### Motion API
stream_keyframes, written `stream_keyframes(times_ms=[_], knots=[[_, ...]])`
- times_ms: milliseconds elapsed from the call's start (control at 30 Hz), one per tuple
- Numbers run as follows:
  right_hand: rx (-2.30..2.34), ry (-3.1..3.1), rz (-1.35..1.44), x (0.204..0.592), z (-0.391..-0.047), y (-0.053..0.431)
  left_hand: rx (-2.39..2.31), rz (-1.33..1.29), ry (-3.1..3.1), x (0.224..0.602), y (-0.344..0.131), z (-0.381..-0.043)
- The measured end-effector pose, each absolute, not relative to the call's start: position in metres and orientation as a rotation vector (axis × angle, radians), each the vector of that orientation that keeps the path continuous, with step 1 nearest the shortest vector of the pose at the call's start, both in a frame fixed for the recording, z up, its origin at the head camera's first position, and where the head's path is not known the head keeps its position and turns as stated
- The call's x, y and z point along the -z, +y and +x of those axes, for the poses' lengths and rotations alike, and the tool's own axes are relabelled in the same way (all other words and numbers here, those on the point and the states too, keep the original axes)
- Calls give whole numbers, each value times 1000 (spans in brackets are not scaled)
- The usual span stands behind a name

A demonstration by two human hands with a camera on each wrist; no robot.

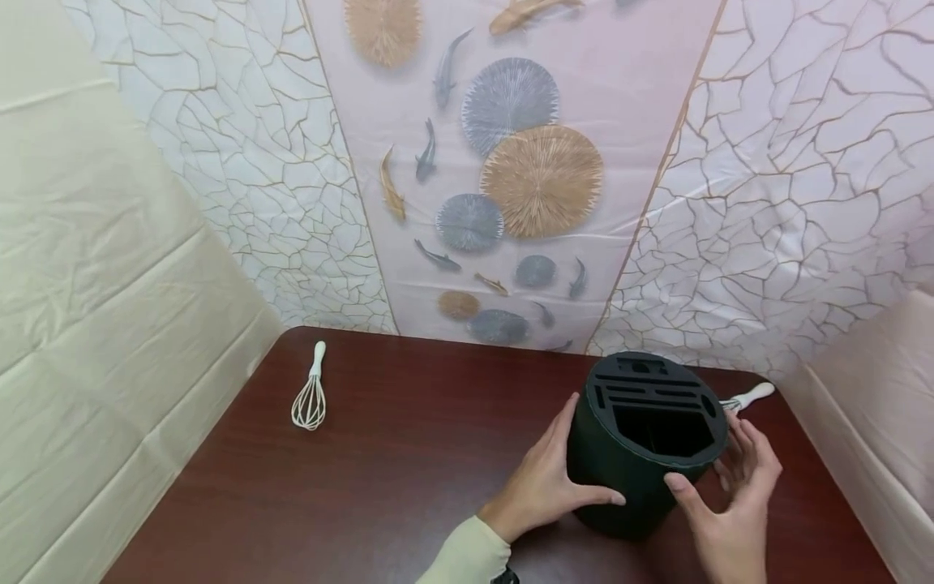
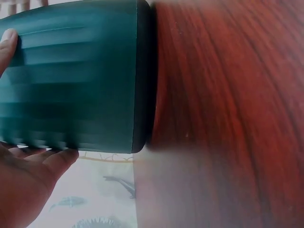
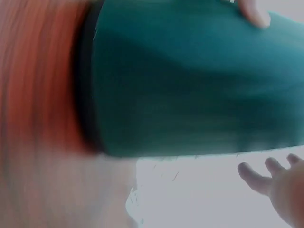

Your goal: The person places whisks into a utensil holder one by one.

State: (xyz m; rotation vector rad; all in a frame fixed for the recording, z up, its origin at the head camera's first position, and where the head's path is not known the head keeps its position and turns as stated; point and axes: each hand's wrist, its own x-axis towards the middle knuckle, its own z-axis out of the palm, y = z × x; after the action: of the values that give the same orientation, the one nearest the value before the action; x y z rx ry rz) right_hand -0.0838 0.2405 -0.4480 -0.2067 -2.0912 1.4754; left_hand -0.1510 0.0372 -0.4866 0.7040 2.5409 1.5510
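Observation:
A dark green knife block (image 1: pixel 620 495), round with a slotted black top (image 1: pixel 657 397), stands at the right of the table. My left hand (image 1: pixel 536 487) grips its left side, with the thumb across the front and the fingers round the far side. In the left wrist view, the fingers of the left hand (image 2: pixel 33 175) lie along the ribbed wall of the block (image 2: pixel 71 85). My right hand (image 1: pixel 737 495) is spread beside its right side, thumb near the front wall. Seen from the right wrist, the fingers of the right hand (image 3: pixel 273 175) stand apart from the block (image 3: pixel 190 90).
One white whisk (image 1: pixel 310 397) lies at the left of the dark red wooden table (image 1: pixel 365 487). Another whisk (image 1: pixel 751 396) lies behind the block at the right, partly hidden. A patterned cloth (image 1: pixel 511 243) hangs along the back edge, with pale cloth at both sides.

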Motion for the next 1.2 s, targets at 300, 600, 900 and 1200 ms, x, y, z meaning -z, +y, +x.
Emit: stream_keyframes(times_ms=[300, 600, 900, 1200], knots=[[-1992, -2089, 4, 481, -93, 270, -1621, 712, 2486, 484, 32, -154], [-1905, -2310, -52, 487, -101, 268, -1716, 656, 2431, 483, 26, -156], [-1894, -2265, -35, 478, -108, 249, -1824, 698, 2387, 480, 11, -167], [-1906, -2218, 92, 472, -120, 229, -1905, 735, 2386, 481, -12, -177]])
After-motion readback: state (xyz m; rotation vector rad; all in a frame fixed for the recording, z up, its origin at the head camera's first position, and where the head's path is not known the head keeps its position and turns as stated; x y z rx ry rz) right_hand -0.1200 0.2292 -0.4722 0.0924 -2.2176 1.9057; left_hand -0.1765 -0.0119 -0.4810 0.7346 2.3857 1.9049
